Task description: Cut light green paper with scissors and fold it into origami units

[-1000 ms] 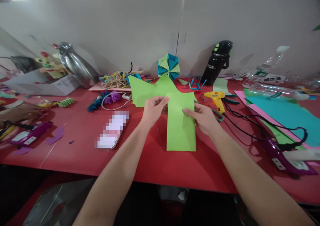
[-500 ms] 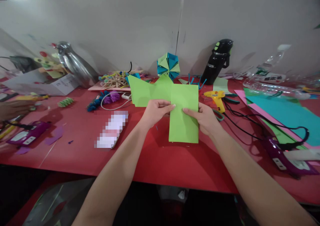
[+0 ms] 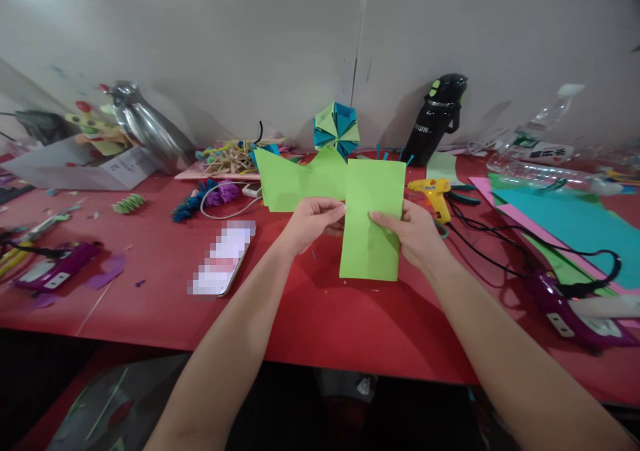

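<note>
Wall (image 3: 240, 51): one, pale, at the rear. Table (image 3: 310, 334): one, red, in front of the wall. Sheet stack (image 3: 585, 221): one, at the right; its layers overlap and cannot be counted.

Second paper (image 3: 295, 188): one, green, behind and left of the held sheet.

Sheet (image 3: 373, 251): one, green, between both hands above the front of the table, long sides near upright.

Right hand (image 3: 417, 231): thumb on the near face, other fingers mostly hidden behind, closed on the right edge. Left hand (image 3: 315, 221): thumb and fingers drawn to a narrow pinch at the left edge; fingertips partly hidden.

Handling: set both grips level. Use light pressure; a hard thumb would likely crease the face. Square the edges before releasing either side.

Remaining counts, by size: box (image 3: 60, 171), 1; jug (image 3: 150, 128), 1; flask (image 3: 433, 124), 1; clear bottles (image 3: 555, 179), 2; purple strips (image 3: 60, 271), 2; phone (image 3: 225, 258), 1; ball (image 3: 337, 129), 1; glue gun (image 3: 436, 194), 1.
</note>
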Tool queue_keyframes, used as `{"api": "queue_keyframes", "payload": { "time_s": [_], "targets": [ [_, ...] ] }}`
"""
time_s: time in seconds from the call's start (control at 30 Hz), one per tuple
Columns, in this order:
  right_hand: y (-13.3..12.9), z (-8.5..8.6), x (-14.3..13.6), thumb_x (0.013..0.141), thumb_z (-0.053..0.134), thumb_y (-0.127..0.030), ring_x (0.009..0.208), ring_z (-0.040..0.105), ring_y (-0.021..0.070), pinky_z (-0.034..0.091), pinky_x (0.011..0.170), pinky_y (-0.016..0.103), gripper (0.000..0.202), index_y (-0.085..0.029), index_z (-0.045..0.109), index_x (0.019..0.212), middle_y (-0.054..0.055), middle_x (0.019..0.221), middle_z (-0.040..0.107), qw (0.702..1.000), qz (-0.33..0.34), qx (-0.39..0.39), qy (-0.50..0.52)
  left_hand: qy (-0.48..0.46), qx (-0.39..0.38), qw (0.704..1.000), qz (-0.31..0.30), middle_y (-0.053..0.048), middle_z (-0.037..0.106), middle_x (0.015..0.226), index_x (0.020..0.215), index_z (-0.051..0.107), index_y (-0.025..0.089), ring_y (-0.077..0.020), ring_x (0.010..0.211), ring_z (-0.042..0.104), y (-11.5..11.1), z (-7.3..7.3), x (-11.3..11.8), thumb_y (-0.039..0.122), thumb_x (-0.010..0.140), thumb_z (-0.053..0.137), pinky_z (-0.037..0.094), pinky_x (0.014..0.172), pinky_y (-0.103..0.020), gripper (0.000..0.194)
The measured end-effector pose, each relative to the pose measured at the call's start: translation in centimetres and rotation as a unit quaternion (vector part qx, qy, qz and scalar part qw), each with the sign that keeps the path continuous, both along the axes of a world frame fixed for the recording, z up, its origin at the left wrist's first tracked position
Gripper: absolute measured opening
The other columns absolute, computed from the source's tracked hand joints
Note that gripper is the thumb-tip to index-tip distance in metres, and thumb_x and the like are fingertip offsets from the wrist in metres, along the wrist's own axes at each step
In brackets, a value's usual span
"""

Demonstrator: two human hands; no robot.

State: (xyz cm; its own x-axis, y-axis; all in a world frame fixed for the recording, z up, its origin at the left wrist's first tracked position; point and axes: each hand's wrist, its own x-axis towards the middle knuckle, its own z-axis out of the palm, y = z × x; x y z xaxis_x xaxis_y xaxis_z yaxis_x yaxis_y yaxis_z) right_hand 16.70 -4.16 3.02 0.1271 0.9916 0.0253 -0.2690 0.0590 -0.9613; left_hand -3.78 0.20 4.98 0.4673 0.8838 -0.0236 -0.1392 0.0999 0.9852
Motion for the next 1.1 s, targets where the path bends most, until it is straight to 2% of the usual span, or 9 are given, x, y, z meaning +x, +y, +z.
{"api": "queue_keyframes", "payload": {
  "time_s": [0.3, 0.57, 1.1],
  "targets": [
    [0.06, 0.01, 0.06, 0.064, 0.091, -0.034, 0.104, 0.074, 0.0321, 0.058, 0.097, 0.052, 0.046, -0.021, 0.072, 0.104, 0.011, 0.112, 0.078, 1.0, 0.001, 0.003, -0.008, 0.002, -0.003, 1.0, -0.001, -0.009, 0.078, 0.084, 0.091, 0.076, 0.014, -0.0188, 0.073, 0.074, 0.0, -0.12, -0.08, 0.042, 0.069, 0.088, 0.061, 0.072, -0.033, 0.038],
    [0.11, 0.03, -0.02, 0.061, 0.092, -0.031, 0.095, 0.076, 0.0292, 0.061, 0.093, 0.05, 0.044, -0.02, 0.074, 0.1, 0.009, 0.105, 0.08, 1.0, -0.02, 0.002, 0.007, 0.008, -0.004, 1.0, -0.009, -0.009, 0.078, 0.084, 0.09, 0.076, 0.014, -0.0181, 0.073, 0.074, 0.0, -0.02, -0.14, 0.041, 0.069, 0.088, 0.061, 0.073, -0.032, 0.036],
    [0.1, -0.23, -0.05, 0.065, 0.09, -0.034, 0.097, 0.076, 0.0314, 0.061, 0.091, 0.051, 0.044, -0.021, 0.074, 0.103, 0.011, 0.109, 0.079, 0.999, -0.029, 0.016, -0.032, 0.027, 0.012, 1.0, -0.008, -0.008, 0.078, 0.083, 0.086, 0.075, 0.015, -0.0187, 0.074, 0.075, 0.04, -0.37, -0.04, 0.04, 0.075, 0.083, 0.063, 0.076, -0.034, 0.028]
  ]
}}
